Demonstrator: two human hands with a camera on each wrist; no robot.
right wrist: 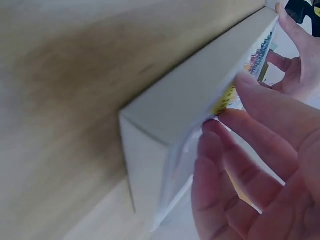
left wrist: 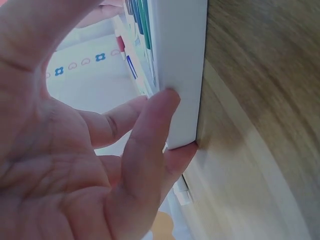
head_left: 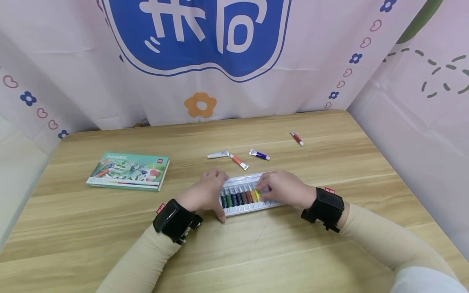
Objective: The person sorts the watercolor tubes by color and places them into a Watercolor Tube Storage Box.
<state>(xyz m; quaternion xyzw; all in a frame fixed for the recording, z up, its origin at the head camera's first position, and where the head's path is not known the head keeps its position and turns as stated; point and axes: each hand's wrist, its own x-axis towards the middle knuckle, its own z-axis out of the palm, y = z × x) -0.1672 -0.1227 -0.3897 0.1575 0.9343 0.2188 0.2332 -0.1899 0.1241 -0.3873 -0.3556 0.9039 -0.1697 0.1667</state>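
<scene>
A shallow white tray (head_left: 239, 210) lies on the table with a row of small paint tubes in several colors. My left hand (head_left: 207, 190) holds the tray's left end, its thumb at the near corner and fingers at the far one. In the left wrist view, fingertips (left wrist: 165, 102) press on the white side wall (left wrist: 182, 60). My right hand (head_left: 287, 189) pinches a yellow paint tube (right wrist: 223, 101) between thumb and forefinger, at the right end of the row. That hand covers the tray's right part in the head view.
Beyond the tray lie loose paint tubes: a whitish tube (head_left: 218, 154), an orange tube (head_left: 239, 161) and a blue tube (head_left: 260, 155). A red tube (head_left: 296, 138) is farther right. A green illustrated box (head_left: 128, 171) rests at left. A printed curtain (head_left: 165, 97) hangs behind the table.
</scene>
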